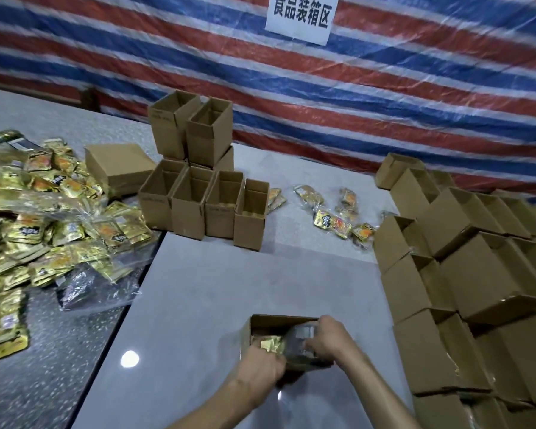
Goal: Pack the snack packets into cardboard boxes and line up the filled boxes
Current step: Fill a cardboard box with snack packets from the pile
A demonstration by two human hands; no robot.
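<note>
The work goes on before a red, white and blue striped tarpaulin [415, 103], at a pale grey tabletop [198, 305] abutting a speckled one [44, 397].

The right hand [328, 335] grasps a clear-wrapped bundle of packets [300, 342], fingers curled over its top, at the mouth of the open box [279, 319] at the near edge of the pale top. The left hand [260, 370] is against the bundle's near side; it is blurred, so its hold cannot be told.

Judged progress: well advanced but unfinished. Stacked rows of boxes [464, 274] stand along the right, contents mostly hidden. A cluster of empty boxes [198, 205] waits at the middle of the table, with flat cardboard [118, 165] behind. A large heap of gold packets [44, 212] lies on the left, and a few loose packets [334, 221] sit between the empties and the right-hand rows.

The paper sign [300, 18] on the tarpaulin reads 食品装箱区. Packet print and box markings are too blurred to read.
</note>
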